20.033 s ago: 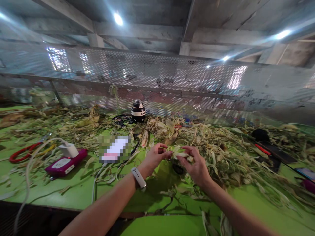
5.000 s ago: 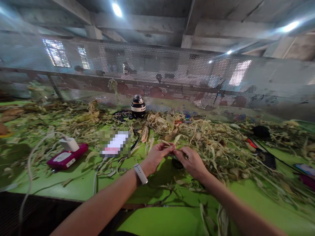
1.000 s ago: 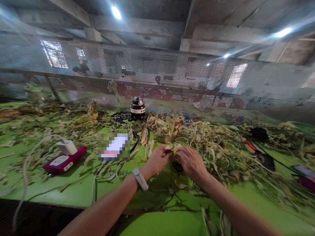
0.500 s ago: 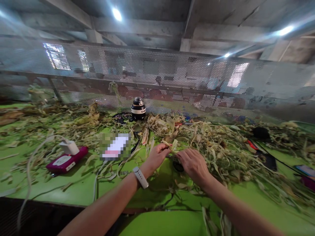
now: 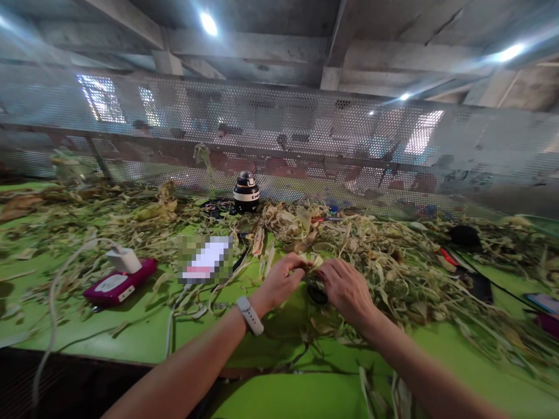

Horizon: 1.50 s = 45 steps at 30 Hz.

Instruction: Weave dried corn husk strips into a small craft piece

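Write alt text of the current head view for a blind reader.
A bare left hand and bare right hand hold a pale leafy piece above a bright green tabletop strewn with dried yellowish leaves. Behind stands a rounded black and white bottle; at left lies a magenta rectangular box with a white plug.

Green table (image 5: 135, 337) — magenta block (image 5: 120, 285), pale-yellow leaf strip (image 5: 315, 262), black bottle (image 5: 246, 193) — white-banded.

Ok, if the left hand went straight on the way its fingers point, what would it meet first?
Most likely the right hand: its fingers lie just past the pale leafy piece at the fingertips of the left hand, though depth is unclear.
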Each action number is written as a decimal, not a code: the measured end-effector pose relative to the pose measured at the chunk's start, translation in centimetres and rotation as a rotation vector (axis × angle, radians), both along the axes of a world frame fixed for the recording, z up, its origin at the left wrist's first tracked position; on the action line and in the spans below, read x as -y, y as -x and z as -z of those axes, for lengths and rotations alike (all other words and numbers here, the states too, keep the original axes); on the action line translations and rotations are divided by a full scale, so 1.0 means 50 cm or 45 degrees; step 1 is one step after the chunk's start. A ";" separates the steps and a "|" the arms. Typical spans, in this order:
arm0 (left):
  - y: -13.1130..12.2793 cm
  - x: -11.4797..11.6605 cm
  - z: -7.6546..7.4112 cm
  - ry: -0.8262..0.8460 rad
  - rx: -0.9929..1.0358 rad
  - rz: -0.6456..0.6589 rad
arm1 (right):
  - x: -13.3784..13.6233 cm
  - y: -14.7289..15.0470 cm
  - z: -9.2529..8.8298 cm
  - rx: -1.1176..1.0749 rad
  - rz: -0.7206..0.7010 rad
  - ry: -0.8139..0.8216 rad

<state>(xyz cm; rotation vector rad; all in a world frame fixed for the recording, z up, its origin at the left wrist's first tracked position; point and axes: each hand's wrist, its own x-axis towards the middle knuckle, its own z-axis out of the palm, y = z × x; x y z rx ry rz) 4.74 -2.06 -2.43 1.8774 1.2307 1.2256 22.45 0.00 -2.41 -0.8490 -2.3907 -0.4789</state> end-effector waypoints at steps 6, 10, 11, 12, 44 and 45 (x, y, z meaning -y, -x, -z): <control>0.000 -0.009 0.011 -0.020 0.107 0.050 | 0.003 0.007 0.005 -0.119 -0.007 0.014; 0.005 -0.016 0.015 0.119 0.179 0.166 | 0.005 0.007 0.007 -0.073 0.025 -0.027; 0.006 -0.016 0.014 0.177 0.207 0.219 | 0.006 0.007 0.007 -0.062 0.026 -0.032; 0.007 -0.016 0.013 0.231 0.231 0.269 | 0.007 0.008 0.006 -0.067 0.022 -0.021; -0.029 -0.006 0.021 0.488 0.729 0.150 | 0.000 0.018 0.019 -0.772 -0.174 0.796; -0.032 -0.006 0.023 0.513 0.803 0.170 | 0.001 0.020 0.022 -0.776 -0.176 0.852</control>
